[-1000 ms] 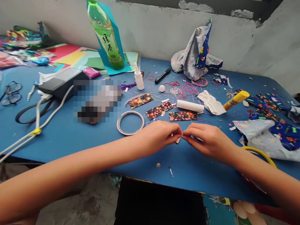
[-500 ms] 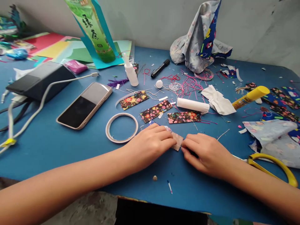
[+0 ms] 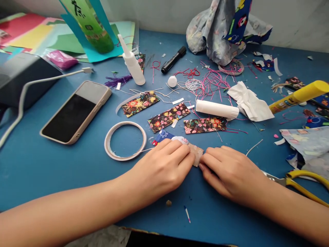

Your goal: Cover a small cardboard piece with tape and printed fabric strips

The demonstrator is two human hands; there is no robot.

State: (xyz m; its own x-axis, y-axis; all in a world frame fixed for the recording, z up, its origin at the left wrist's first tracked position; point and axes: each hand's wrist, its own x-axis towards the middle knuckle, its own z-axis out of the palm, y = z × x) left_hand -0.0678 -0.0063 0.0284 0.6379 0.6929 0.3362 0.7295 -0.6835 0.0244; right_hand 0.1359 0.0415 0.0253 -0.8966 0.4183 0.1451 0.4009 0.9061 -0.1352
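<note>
My left hand (image 3: pixel 160 168) lies on a small patterned fabric strip (image 3: pixel 195 152) on the blue table (image 3: pixel 51 161), fingers pressed down on it. My right hand (image 3: pixel 230 171) meets it fingertip to fingertip, pinching the strip's right end. Most of the strip is hidden under the left fingers; a blue-and-white bit (image 3: pixel 161 136) shows behind them. Three dark floral strips (image 3: pixel 168 117) lie just beyond the hands.
A tape ring (image 3: pixel 125 140) and a phone (image 3: pixel 77 111) lie to the left, yellow-handled scissors (image 3: pixel 303 180) to the right. A white roll (image 3: pixel 217 109), glue stick (image 3: pixel 299 96), marker (image 3: pixel 173 59), white squeeze bottle (image 3: pixel 131 63), pink threads (image 3: pixel 210 84), bundled fabric (image 3: pixel 226 27) and green bottle (image 3: pixel 87 24) stand farther back.
Both hands have come down from above the table and now press the small strip flat on it. The view has moved closer and lower.
</note>
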